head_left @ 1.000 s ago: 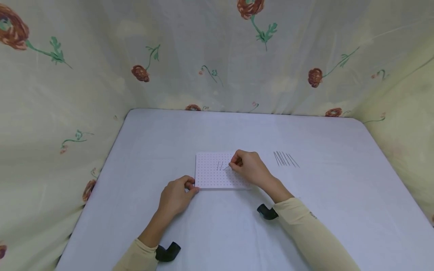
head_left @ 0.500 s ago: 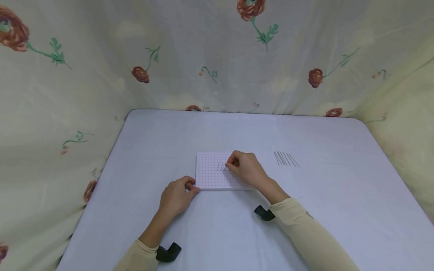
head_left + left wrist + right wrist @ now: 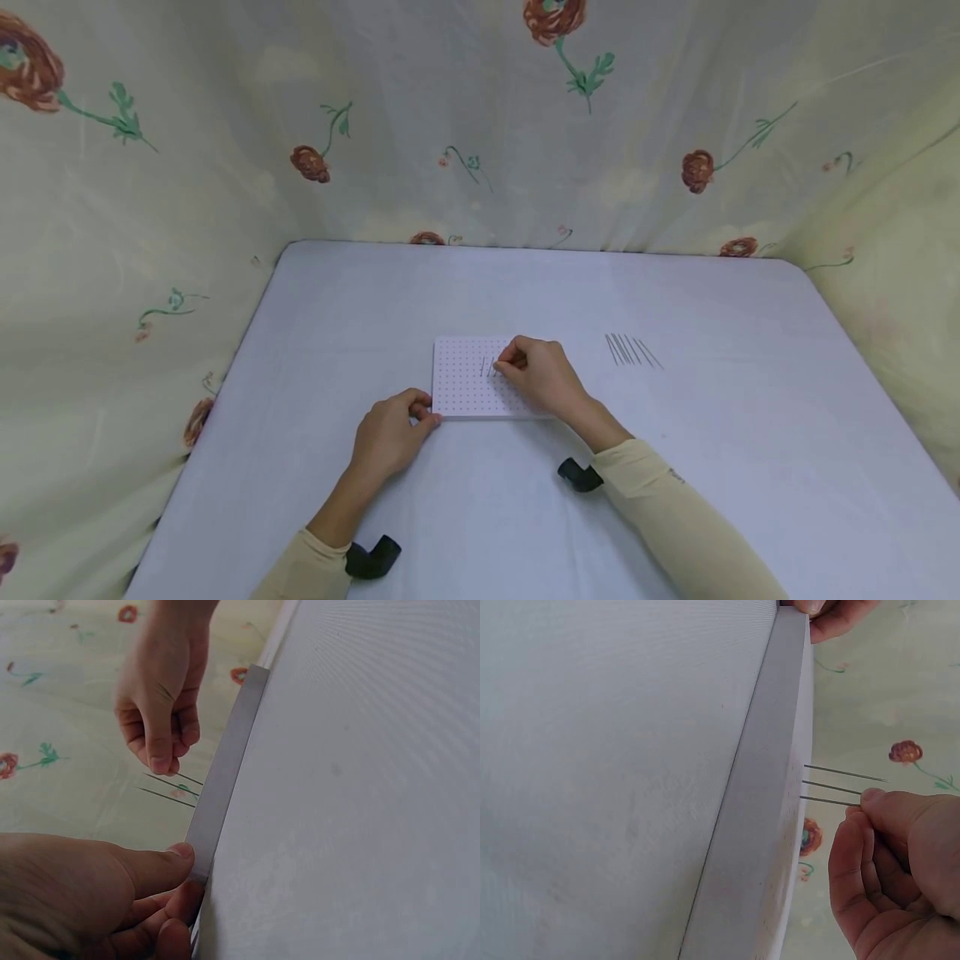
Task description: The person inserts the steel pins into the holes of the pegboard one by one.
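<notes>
A white pegboard (image 3: 468, 400) with a grid of small holes lies on the table. My left hand (image 3: 392, 433) grips its front left corner; in the left wrist view the thumb (image 3: 161, 868) lies at the board's edge. Over the board, my right hand (image 3: 546, 375) pinches the top of a thin metal pin (image 3: 829, 801) between thumb and forefinger. The pin's lower end meets the board's holed face. Two more pins stand up from the board beside it, one being the outermost pin (image 3: 166, 797). My right hand hides the board's right part in the head view.
Several loose thin metal pins (image 3: 632, 351) lie in a slanting row on the white table (image 3: 750, 417), right of the board. A black wrist device (image 3: 372, 558) sits at the left cuff, another black device (image 3: 580, 475) at the right. Flowered cloth (image 3: 390, 192) surrounds the table.
My right hand has moved slightly left over the board, and the pin in its fingers has gone from slanted to nearly in line with the other two. My left hand stays put.
</notes>
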`<state>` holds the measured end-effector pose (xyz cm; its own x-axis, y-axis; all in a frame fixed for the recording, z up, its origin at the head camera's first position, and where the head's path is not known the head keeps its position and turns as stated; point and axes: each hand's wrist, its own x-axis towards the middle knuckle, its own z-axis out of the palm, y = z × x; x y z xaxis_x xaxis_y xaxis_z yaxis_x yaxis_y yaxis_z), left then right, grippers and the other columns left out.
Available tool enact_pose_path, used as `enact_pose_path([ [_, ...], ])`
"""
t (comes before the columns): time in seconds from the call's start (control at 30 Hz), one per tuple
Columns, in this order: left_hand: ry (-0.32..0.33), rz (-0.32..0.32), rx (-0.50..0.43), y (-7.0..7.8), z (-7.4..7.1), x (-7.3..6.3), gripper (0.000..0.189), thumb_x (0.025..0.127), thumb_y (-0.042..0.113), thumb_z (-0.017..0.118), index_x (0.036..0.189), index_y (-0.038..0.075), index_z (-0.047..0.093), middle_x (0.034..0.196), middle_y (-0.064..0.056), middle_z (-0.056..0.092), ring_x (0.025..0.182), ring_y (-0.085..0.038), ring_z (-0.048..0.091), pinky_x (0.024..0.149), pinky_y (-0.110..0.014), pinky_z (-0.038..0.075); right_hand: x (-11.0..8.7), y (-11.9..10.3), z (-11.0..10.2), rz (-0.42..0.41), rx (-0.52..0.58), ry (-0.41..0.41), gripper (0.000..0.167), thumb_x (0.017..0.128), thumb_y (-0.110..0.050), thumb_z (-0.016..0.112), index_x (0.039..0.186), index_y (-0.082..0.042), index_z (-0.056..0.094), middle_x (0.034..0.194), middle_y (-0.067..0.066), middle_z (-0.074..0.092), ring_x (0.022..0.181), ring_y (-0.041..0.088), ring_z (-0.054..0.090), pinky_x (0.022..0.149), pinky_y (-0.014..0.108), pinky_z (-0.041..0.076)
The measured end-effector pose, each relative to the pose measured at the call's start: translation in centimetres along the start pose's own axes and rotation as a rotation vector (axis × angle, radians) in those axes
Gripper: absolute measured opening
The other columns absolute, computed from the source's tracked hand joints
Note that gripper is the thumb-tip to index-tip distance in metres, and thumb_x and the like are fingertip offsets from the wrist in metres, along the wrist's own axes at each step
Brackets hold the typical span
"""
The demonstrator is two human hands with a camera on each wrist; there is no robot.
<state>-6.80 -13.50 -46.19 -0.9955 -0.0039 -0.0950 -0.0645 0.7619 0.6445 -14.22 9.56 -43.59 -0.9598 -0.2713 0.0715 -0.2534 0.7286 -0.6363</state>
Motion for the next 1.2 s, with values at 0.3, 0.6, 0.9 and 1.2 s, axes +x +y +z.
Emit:
enact_pose_path([
  [0.3, 0.002, -0.011, 0.001, 0.1, 0.2, -0.2, 0.029, 0.09, 0.024, 0.078, 0.113, 0.007, 0.073, 0.085, 0.0, 0.072, 0.058, -0.012, 0.05, 0.051, -0.026, 0.037, -0.3, 0.7, 0.5, 0.042, 0.002, 0.009, 0.011, 0.093, -0.021, 0.076, 0.092, -0.011, 0.073, 0.086, 0.002, 0.076, 0.077, 0.012, 0.068, 0.077, 0.032, 0.056],
  [0.6, 0.012, -0.004, 0.002, -0.1, 0.7, -0.2, 0.027, 0.09, 0.022, 0.078, 0.112, 0.007, 0.073, 0.082, 0.001, 0.07, 0.06, -0.012, 0.05, 0.053, -0.026, 0.037, -1.2, 2.1, -1.2, 0.093, 0.054, 0.046, 0.009, 0.093, -0.021, 0.075, 0.096, -0.012, 0.074, 0.09, 0.002, 0.076, 0.08, 0.014, 0.069, 0.078, 0.034, 0.056],
  [0.9, 0.012, 0.0, 0.014, 0.0, 0.6, -0.2, 0.029, 0.09, 0.023, 0.078, 0.113, 0.007, 0.073, 0.084, 0.001, 0.071, 0.06, -0.013, 0.051, 0.054, -0.026, 0.038, -2.5, 7.3, -6.4, 0.243, 0.05, 0.166, 0.022, 0.099, -0.028, 0.068, 0.105, -0.008, 0.071, 0.098, 0.011, 0.076, 0.084, 0.021, 0.07, 0.072, 0.03, 0.051],
  [1.2, 0.006, 0.001, 0.023, 0.0, 0.6, -0.1, 0.03, 0.09, 0.025, 0.078, 0.114, 0.007, 0.073, 0.086, 0.0, 0.072, 0.06, -0.013, 0.05, 0.054, -0.027, 0.037, -4.8, 12.4, -10.2, 0.368, -0.031, 0.233, 0.033, 0.1, -0.032, 0.063, 0.111, -0.002, 0.07, 0.099, 0.016, 0.073, 0.084, 0.022, 0.065, 0.07, 0.028, 0.046],
])
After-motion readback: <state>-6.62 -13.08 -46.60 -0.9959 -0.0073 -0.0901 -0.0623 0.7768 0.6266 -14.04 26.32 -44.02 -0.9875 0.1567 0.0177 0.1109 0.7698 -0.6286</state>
